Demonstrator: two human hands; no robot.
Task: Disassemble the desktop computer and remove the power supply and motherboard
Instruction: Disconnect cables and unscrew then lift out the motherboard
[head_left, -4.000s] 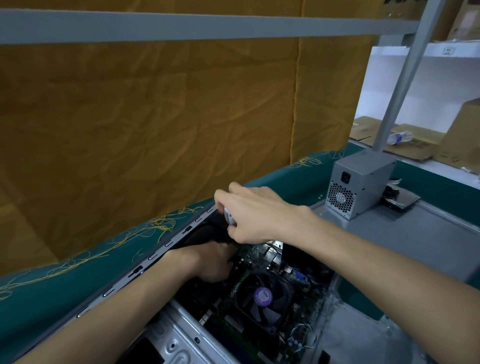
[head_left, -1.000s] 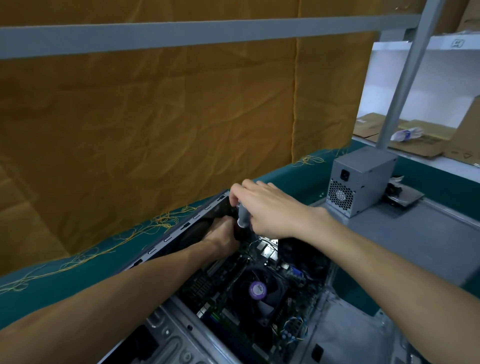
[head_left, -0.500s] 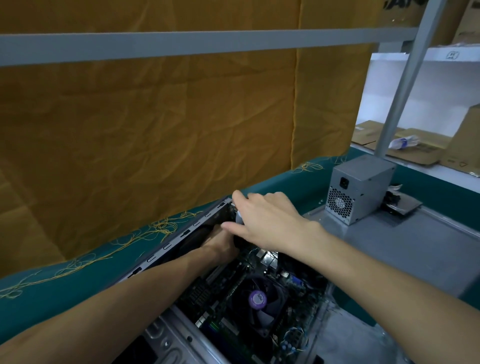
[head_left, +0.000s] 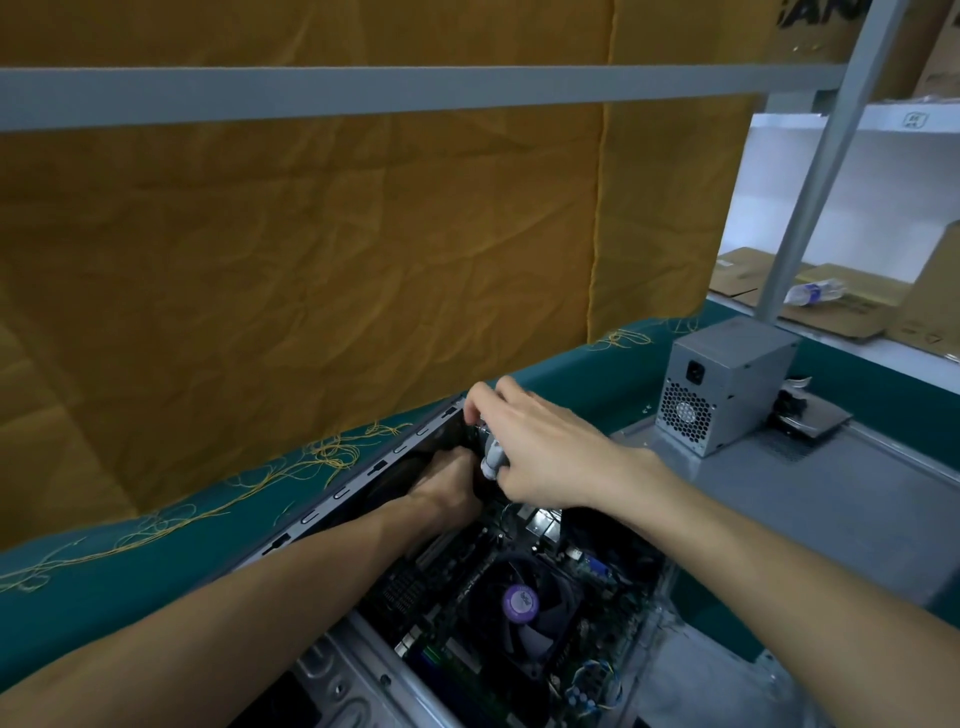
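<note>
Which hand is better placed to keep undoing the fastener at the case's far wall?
Right. The right hand grips the grey tool there; the left hand sits lower inside the case.

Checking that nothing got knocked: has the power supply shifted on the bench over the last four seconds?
No. The power supply sits at the same spot beside the slanted shelf post, as four seconds ago; only the camera shifted.

Left hand (head_left: 447, 480) fingers sunk in dark corner of case (head_left: 332, 496); I couldn't tell what they gripped. Tool (head_left: 491, 457) mostly hidden under right hand (head_left: 545, 457); I saw only grey stub, tip hidden. Motherboard (head_left: 462, 582) partly covered by both forearms, near end cut by bottom edge. Box (head_left: 935, 291) lettering too small for me to read.
</note>
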